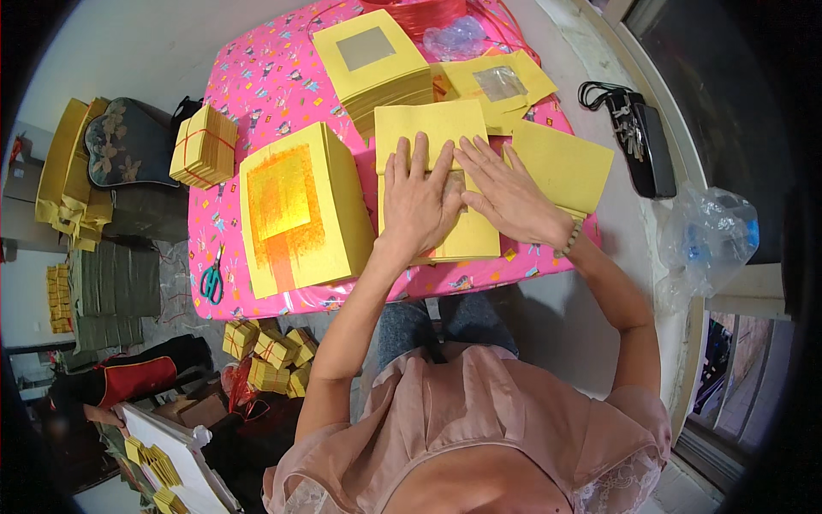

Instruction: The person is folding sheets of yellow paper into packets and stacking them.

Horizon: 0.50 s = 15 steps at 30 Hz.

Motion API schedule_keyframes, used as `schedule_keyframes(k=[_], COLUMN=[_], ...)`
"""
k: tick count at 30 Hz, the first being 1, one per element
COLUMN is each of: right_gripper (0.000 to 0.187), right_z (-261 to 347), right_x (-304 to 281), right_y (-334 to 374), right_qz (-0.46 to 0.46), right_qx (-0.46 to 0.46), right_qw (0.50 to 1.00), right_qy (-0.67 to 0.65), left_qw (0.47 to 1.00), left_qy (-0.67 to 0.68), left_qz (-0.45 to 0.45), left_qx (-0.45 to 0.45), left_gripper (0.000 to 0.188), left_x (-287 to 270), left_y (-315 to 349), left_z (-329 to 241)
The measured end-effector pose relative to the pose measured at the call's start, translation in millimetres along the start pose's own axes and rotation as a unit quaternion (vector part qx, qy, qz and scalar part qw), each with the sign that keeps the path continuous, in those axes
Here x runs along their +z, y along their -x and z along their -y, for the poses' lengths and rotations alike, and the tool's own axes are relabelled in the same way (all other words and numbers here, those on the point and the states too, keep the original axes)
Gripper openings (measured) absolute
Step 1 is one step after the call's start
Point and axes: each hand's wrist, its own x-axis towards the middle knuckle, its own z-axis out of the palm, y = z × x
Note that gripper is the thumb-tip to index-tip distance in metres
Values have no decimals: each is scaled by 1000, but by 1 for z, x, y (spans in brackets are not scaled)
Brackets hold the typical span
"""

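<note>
My left hand (419, 201) lies flat with its fingers spread on a yellow paper sheet (428, 120) near the front of the table. Beside it my right hand (518, 195), a bracelet at the wrist, also presses flat on the paper, fingers stretched out. A fold or edge crosses the paper under the fingers, and a bit of silvery patch shows between the hands. To the left stands a thick stack of yellow paper (342, 197) whose top sheet carries a gold square on orange. Behind is another tall stack (390, 90) with a silver square on top.
The table has a pink patterned cover (274, 81). On it lie green-handled scissors (212, 278), a string-tied bundle (205, 146), loose yellow sheets (561, 163) and red strapping (424, 15). Keys (632, 128) and a plastic bag (711, 236) rest at right; more bundles (270, 355) sit below left.
</note>
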Motion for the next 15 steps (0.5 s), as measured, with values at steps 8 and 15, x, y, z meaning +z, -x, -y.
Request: schedule_keyframes(k=[8,15], right_gripper=[65,57], right_z=[-2,-5], right_x=[16,13], right_y=[6,1], right_qz=[-42,-50], right_qx=[-11,-20], right_qw=[999,998], right_qy=[32,17], left_qw=[999,998], left_qy=[4,-2], left_qz=[41,64], left_qx=[1,-14], left_gripper=[62,63], left_x=[-12,-14], left_y=[5,6], left_z=[12,19])
